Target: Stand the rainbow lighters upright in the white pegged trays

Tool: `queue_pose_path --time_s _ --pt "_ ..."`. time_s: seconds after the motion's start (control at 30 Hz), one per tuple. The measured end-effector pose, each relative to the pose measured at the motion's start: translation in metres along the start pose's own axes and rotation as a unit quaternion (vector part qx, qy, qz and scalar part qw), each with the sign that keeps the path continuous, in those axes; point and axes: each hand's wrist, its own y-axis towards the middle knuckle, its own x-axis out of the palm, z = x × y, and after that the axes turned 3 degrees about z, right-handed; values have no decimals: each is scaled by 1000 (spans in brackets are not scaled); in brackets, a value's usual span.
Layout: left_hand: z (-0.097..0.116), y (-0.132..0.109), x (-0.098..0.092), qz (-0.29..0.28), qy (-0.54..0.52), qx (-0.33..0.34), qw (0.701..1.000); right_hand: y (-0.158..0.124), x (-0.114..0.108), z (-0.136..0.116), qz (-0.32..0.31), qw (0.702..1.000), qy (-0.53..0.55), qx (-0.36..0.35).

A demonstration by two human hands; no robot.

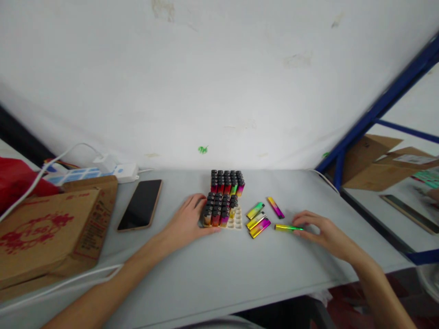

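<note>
My left hand (190, 215) grips the left side of a pale tray (236, 222), its thumb along the front edge and its fingers behind. Upright lighters (219, 208) with black tops fill most of that tray; the sockets at its right front are bare. Behind it stands a second block of upright lighters (227, 181). My right hand (310, 228) pinches one end of a yellow-green lighter (285, 227) at the table surface. Between the tray and my right hand lie several loose lighters (256, 220), with a yellow-purple lighter (275, 207) apart from them.
A phone (140, 204) lies left of my left hand. Further left are a cardboard box (44, 233), a power strip (125, 172) and a white cable (61, 289). A blue metal frame (356, 125) rises at the right, with an open carton (368, 169) beyond it.
</note>
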Motion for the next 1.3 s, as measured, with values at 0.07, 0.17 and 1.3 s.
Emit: queue_pose_path --time_s 0.07,0.17,1.3 --pt "0 0 0 -1 5 -3 1000 -1 -4 -2 41 998 50 -1" --pt "-2 -1 1 0 4 1 1000 7 -7 -8 135 978 162 9" --pt "-2 -1 2 4 26 4 1000 116 133 -113 51 922 362 129"
